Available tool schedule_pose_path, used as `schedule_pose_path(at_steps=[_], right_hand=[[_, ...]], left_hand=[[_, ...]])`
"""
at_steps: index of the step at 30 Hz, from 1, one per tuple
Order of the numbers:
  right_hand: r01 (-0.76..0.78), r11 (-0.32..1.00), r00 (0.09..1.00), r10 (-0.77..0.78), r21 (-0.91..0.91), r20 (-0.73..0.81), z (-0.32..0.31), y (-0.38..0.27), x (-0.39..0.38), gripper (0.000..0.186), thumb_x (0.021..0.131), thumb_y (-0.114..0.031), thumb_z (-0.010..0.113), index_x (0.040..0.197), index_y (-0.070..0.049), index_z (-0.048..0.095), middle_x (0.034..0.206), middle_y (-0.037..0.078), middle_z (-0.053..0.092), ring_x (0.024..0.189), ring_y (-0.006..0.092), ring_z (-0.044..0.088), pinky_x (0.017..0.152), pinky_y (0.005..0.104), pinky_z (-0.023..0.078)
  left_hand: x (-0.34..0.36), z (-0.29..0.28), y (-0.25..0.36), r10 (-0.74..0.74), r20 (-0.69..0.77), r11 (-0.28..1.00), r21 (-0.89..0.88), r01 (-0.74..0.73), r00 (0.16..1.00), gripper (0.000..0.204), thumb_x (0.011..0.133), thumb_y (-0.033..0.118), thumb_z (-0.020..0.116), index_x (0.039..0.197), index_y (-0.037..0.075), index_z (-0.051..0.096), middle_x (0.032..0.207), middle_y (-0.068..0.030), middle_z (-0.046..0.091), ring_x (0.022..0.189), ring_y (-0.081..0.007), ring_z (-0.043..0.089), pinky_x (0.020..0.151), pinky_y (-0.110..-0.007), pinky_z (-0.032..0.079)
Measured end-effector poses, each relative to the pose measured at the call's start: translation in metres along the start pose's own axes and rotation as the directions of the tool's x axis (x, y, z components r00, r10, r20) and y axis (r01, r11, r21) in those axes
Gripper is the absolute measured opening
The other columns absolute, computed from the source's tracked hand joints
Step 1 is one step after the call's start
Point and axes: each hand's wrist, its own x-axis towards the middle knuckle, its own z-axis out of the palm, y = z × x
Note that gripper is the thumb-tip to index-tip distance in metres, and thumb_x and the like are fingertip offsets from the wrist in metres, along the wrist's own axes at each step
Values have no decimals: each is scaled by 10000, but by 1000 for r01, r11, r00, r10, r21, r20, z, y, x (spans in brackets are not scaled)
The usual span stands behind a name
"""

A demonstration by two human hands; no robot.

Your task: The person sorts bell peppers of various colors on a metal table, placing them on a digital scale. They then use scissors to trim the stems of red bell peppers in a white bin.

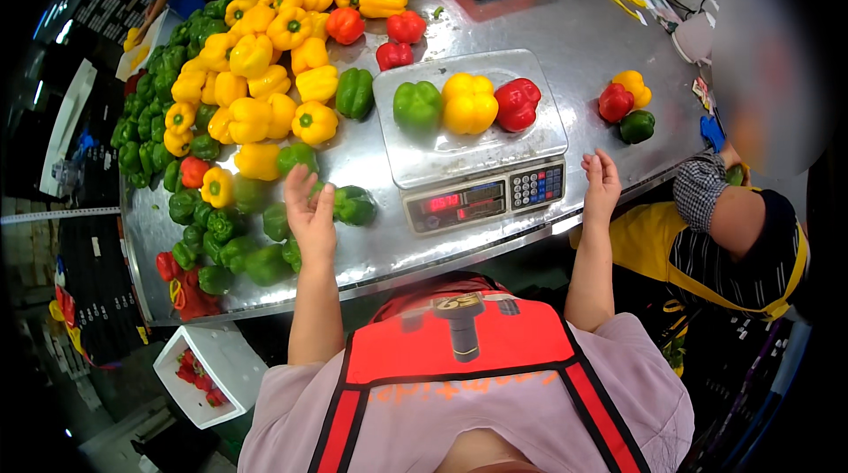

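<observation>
Mid-frame, a pepper trio (469,104) sits on the scale (473,153); another trio (620,104) lies at right, seemingly grouped already. The left hand (311,219) and right hand (601,186) are loosely open, empty. The pepper heap (252,120), upper left, looks ungrouped.

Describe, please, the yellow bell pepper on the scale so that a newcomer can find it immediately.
On the metal table, find the digital scale with the lit red display. On its pan, the yellow bell pepper stands in the middle of a row of three. It is the only yellow there, between a green bell pepper and a red bell pepper.
</observation>
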Motion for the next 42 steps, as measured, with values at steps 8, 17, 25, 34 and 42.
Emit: schedule_pose_path(at_steps=[8, 17, 25, 34, 42], right_hand=[[579, 747, 793, -423, -327, 439, 84, -60, 28, 717, 692, -178, 774, 1329, -81, 460, 1330, 173, 475, 1197, 298, 493, 978, 396, 424], [162, 978, 949, -190, 129, 252, 108, -59, 27, 805, 707, -142, 754, 1389, -45, 338, 1272, 160, 488, 1113, 263, 551, 939, 361, 474], [424, 886, 447, -386, 189, 807, 230, -117, -117, 784, 653, -175, 785, 1337, -66, 415, 1307, 176, 427, 1215, 344, 457, 1008, 391, 403], [623, 756, 483, -170, -201, 859, 309, -31, -133, 712, 714, -185, 726, 1341, -45, 419, 1409, 289, 324, 1259, 442, 380, 1054, 441, 343], [299, 954, 141, -53, 8, 989, 241, -60, -173, 514, 777, -215, 688, 1239, -55, 529, 1094, 191, 594, 1000, 345, 591, 893, 418, 459]], left_hand=[[-7, -12, -19, -13, 1, 997, 74, 13, 1000, 574, 847, 134, 670, 1349, 57, 402, 1361, -116, 438, 1220, -251, 456, 966, -368, 397], [-28, -59, -23, -37, -149, 967, 243, 72, 988, 582, 831, 148, 682, 1342, 49, 422, 1311, -115, 482, 1194, -254, 483, 947, -374, 406], [-38, -96, -35, -54, -261, 985, 147, 95, 964, 573, 828, 145, 683, 1336, 53, 432, 1311, -115, 478, 1178, -234, 480, 943, -359, 394], [-67, -106, -36, 123, -75, 515, 857, 1, 990, 809, 626, 188, 795, 1330, 61, 417, 1333, -193, 431, 1229, -388, 410, 1034, -459, 335], [-67, -102, -53, 103, 86, 480, 868, -125, 991, 818, 610, 84, 785, 1339, 71, 415, 1367, -149, 413, 1223, -365, 420, 1020, -428, 380]])
